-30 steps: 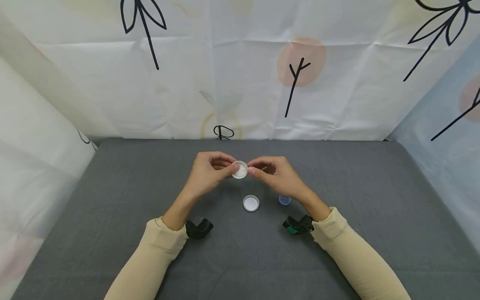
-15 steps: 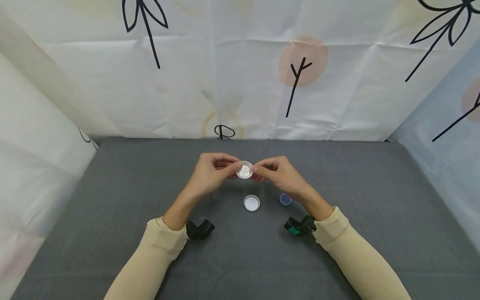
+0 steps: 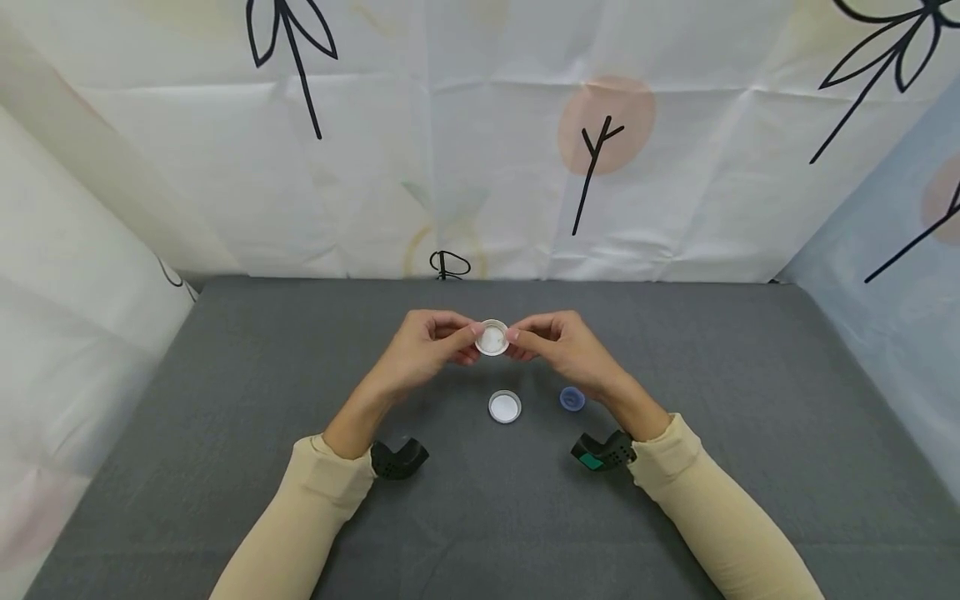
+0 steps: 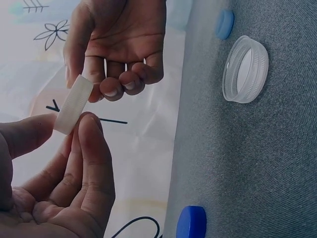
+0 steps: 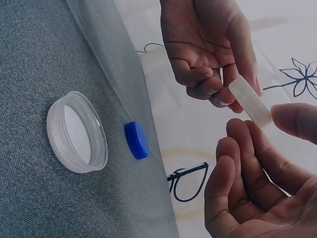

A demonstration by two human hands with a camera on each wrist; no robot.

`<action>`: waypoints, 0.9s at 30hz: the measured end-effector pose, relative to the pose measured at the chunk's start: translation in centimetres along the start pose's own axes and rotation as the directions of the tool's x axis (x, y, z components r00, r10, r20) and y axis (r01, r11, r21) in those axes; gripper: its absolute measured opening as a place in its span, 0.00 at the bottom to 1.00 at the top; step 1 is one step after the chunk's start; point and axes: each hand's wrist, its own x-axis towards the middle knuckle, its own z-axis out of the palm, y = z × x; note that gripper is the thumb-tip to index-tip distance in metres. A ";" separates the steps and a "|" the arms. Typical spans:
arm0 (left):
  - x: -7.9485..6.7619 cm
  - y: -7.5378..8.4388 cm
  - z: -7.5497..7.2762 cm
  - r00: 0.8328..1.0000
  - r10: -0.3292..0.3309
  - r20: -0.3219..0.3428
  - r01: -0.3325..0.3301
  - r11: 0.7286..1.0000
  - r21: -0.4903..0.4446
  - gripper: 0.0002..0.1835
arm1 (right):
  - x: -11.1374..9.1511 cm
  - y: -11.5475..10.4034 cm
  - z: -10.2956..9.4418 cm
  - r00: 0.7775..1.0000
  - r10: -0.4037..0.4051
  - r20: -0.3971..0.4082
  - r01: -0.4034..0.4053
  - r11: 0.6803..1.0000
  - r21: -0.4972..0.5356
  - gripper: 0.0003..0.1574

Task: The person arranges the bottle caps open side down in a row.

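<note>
Above the middle of the grey table [image 3: 225, 500], seen from my head camera, I hold a small white cap [image 3: 492, 338] up between both hands: my left hand [image 3: 430, 343] pinches one edge of it and my right hand [image 3: 564, 346] pinches the other, well off the surface. Below them a wider translucent lid [image 3: 504, 407] lies open side up on the felt, and just to its right sits a small blue cap [image 3: 572, 399]. From my left wrist, the white cap [image 4: 73, 104] shows edge-on, ribbed, caught between my left thumb and forefinger [image 4: 94, 148], with my right hand's fingertips [image 4: 111, 89] curled against its far side; the translucent lid [image 4: 245, 69] rests apart on the table, and two blue caps, one [image 4: 225, 24] beyond the lid and another [image 4: 191, 223] nearer, lie farther out. From my right wrist, the white cap [image 5: 250, 99] is again gripped from both sides, the lid [image 5: 77, 131] lying untouched beneath. I judge the work is midway: the cap is lifted and held, but not yet set on or into anything, while the lid and blue caps wait.
</note>
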 end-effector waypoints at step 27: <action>0.0 -0.5 0.2 0.984 0.171 -0.046 -0.166 0.980 0.109 0.09 | 0.0 -0.5 -0.4 0.999 0.026 -0.030 -0.027 0.999 -0.020 0.19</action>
